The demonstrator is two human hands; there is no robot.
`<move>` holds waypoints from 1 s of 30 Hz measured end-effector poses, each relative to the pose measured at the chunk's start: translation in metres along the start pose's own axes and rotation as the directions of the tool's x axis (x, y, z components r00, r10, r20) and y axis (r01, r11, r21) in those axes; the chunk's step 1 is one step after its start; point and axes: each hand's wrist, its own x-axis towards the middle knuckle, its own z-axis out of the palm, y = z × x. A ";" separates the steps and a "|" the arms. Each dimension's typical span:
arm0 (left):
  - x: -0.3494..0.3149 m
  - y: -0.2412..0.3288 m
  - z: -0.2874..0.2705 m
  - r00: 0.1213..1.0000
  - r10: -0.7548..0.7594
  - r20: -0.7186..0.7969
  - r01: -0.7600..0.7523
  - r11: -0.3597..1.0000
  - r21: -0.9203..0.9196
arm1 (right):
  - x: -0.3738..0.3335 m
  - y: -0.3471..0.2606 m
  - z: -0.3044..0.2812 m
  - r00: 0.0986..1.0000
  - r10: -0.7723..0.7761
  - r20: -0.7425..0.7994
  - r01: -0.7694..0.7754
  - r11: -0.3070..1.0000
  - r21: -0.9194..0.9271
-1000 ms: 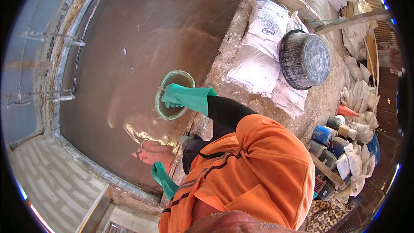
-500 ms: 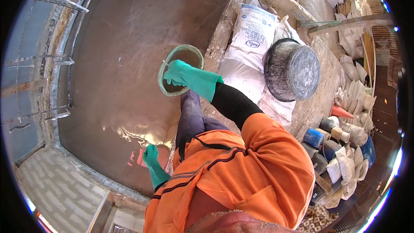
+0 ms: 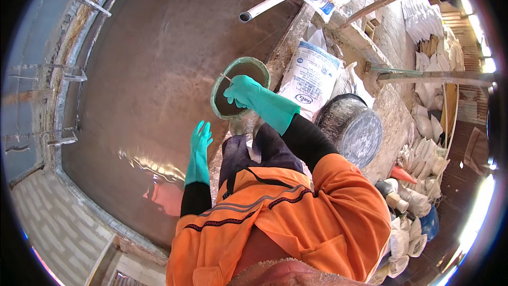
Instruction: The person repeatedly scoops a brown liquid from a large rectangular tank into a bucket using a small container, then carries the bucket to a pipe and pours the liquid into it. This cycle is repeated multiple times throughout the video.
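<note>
In a long green rubber glove, my right hand (image 3: pixel 245 93) is closed on the handle of a green-rimmed bucket (image 3: pixel 214 95). Murky brown liquid (image 3: pixel 248 73) fills part of the bucket, which tilts a little. My left hand (image 3: pixel 200 139), gloved the same way, is held out over the brown pool (image 3: pixel 132 79), below and to the left of the bucket. Its fingers are stretched and slightly apart, with nothing in them. The bucket hangs in front of my legs, by the pool's edge; whether its base touches anything is hidden.
White printed sacks (image 3: pixel 311 71) lie right of the bucket beside an upturned black tub (image 3: pixel 353 130). A pale pipe (image 3: pixel 280 1) juts over the pool's far right. Wooden poles (image 3: pixel 434 78) cross the right side, with piled sacks (image 3: pixel 420 164) beyond. A concrete rim (image 3: pixel 100 204) borders the pool.
My view has shifted. My left hand has risen from low over the pool toward the bucket, its fingers now spread. The right hand keeps its grip on the bucket.
</note>
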 end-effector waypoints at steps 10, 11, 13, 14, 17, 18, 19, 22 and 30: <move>0.105 0.045 0.149 0.982 -0.025 -0.190 0.002 0.993 -0.122 | 0.066 -0.030 -0.120 0.982 -0.013 0.191 0.033 0.994 -0.102; 0.108 0.047 0.167 0.961 -0.019 -0.275 -0.043 0.975 -0.219 | 0.071 -0.035 -0.132 0.973 -0.022 0.230 0.041 0.996 -0.080; 0.114 0.059 0.189 0.944 -0.044 -0.327 -0.051 0.959 -0.278 | 0.088 -0.040 -0.151 0.949 -0.121 0.293 0.211 0.930 -0.300; 0.119 0.066 0.203 0.937 -0.056 -0.345 -0.058 0.949 -0.310 | 0.110 -0.032 -0.155 0.918 -0.208 0.339 0.337 0.859 -0.386; 0.135 0.077 0.226 0.914 -0.055 -0.401 -0.075 0.950 -0.303 | 0.151 -0.019 -0.168 0.739 -0.367 0.565 0.671 0.474 -0.571; 0.140 0.080 0.232 0.910 -0.055 -0.410 -0.080 0.949 -0.306 | 0.159 -0.020 -0.177 0.655 -0.398 0.642 0.755 0.305 -0.581; 0.148 0.085 0.240 0.904 -0.061 -0.423 -0.088 0.942 -0.323 | 0.162 -0.026 -0.189 0.625 -0.404 0.668 0.775 0.215 -0.595; 0.164 0.099 0.260 0.896 -0.064 -0.440 -0.086 0.946 -0.312 | 0.166 -0.044 -0.216 0.744 -0.371 0.556 0.669 0.409 -0.621; 0.211 0.149 0.309 0.892 -0.042 -0.451 -0.123 0.936 -0.330 | 0.215 -0.067 -0.264 0.837 -0.269 0.476 0.539 0.553 -0.636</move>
